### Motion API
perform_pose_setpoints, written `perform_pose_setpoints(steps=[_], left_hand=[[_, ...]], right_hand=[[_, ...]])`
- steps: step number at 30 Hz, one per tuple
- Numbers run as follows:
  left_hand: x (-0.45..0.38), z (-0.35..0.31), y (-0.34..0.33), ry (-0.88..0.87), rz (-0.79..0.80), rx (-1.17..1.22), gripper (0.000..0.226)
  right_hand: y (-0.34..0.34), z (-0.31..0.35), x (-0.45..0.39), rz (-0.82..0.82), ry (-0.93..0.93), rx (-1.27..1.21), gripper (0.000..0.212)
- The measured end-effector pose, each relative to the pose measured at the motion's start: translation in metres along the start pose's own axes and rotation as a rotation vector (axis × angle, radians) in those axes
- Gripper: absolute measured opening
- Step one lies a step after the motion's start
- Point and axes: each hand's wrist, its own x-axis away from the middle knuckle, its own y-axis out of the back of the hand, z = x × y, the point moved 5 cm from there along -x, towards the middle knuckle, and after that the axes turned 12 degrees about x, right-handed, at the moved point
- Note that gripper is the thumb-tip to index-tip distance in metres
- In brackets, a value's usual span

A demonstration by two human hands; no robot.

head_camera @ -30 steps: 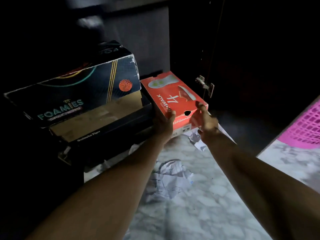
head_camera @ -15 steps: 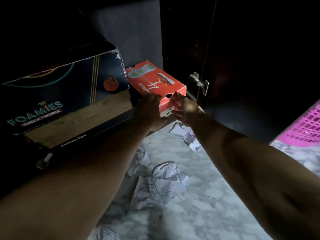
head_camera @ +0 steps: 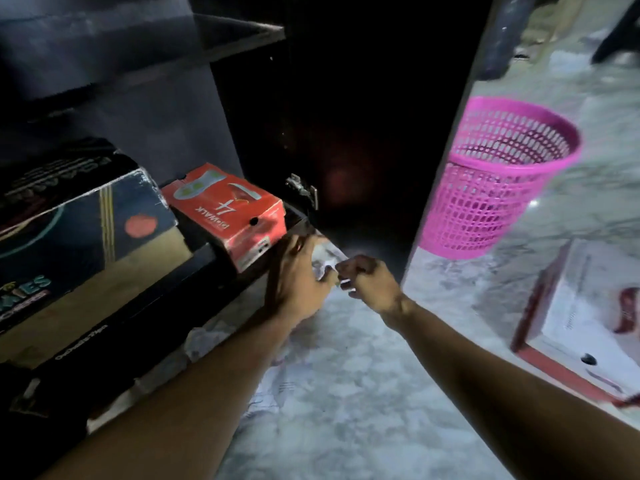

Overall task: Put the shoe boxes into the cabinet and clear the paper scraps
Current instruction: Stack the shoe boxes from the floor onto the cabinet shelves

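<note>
A red shoe box (head_camera: 225, 209) sits on the cabinet's bottom shelf (head_camera: 204, 252), beside a dark blue shoe box (head_camera: 83, 230) stacked on a black one (head_camera: 83, 344). Just below the shelf's front edge, my left hand (head_camera: 298, 278) and my right hand (head_camera: 367, 282) meet over a crumpled paper scrap (head_camera: 323, 259) on the floor. Both hands have their fingers closed on the scrap. More crumpled paper (head_camera: 273, 386) lies on the marble floor under my left forearm. Another scrap (head_camera: 202, 341) lies by the cabinet's base.
The dark open cabinet door (head_camera: 433, 168) stands to the right of my hands. Behind it is a pink mesh waste basket (head_camera: 485, 188). A white and red shoe box (head_camera: 585, 327) lies on the floor at the right edge. An upper shelf (head_camera: 221, 43) hangs above.
Both hands have let go of the red shoe box, which now rests on the shelf, and dropped to the paper scrap below it. The view has swung right, showing the basket.
</note>
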Motion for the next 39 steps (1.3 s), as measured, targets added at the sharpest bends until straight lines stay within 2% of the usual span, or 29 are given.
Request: perform_pose_setpoints(steps=[6, 10, 12, 14, 18, 22, 25, 29, 31, 33, 36, 37, 39], left_hand=[[0.033, -0.078, -0.094, -0.065, 0.250, 0.147, 0.042], [0.051, -0.136, -0.173, -0.050, 0.458, 0.227, 0.038], [0.061, -0.163, -0.213, -0.021, 0.560, 0.269, 0.038], [0.069, -0.182, -0.256, 0.040, 0.642, 0.299, 0.042], [0.073, -0.198, -0.332, 0.178, 0.731, 0.293, 0.049], [0.077, -0.202, -0.370, 0.296, 0.777, 0.297, 0.052], [0.089, -0.195, -0.370, 0.348, 0.738, 0.343, 0.052], [0.119, -0.175, -0.343, 0.395, 0.741, 0.360, 0.045], [0.132, -0.159, -0.323, 0.426, 0.721, 0.309, 0.043], [0.134, -0.146, -0.309, 0.461, 0.714, 0.236, 0.050], [0.129, -0.126, -0.321, 0.509, 0.791, 0.245, 0.066], [0.127, -0.124, -0.329, 0.508, 0.836, 0.288, 0.075], [0.126, -0.120, -0.353, 0.556, 0.920, 0.435, 0.090]], right_hand=[[0.115, -0.065, 0.094, -0.281, -0.043, 0.090, 0.024], [0.210, -0.117, 0.147, -0.607, -0.197, 0.109, 0.014], [0.250, -0.147, 0.169, -0.770, -0.289, 0.138, 0.026], [0.280, -0.179, 0.179, -0.848, -0.342, 0.143, 0.048], [0.302, -0.227, 0.161, -0.753, -0.456, 0.148, 0.068], [0.303, -0.261, 0.143, -0.697, -0.545, 0.064, 0.062], [0.295, -0.274, 0.154, -0.680, -0.541, 0.106, 0.057], [0.262, -0.290, 0.185, -0.689, -0.504, 0.032, 0.077], [0.247, -0.297, 0.204, -0.659, -0.569, 0.003, 0.076], [0.240, -0.311, 0.218, -0.615, -0.638, -0.101, 0.076], [0.241, -0.333, 0.215, -0.619, -0.612, -0.264, 0.110], [0.240, -0.338, 0.210, -0.601, -0.584, -0.319, 0.106], [0.233, -0.330, 0.203, -0.548, -0.511, -0.406, 0.086]])
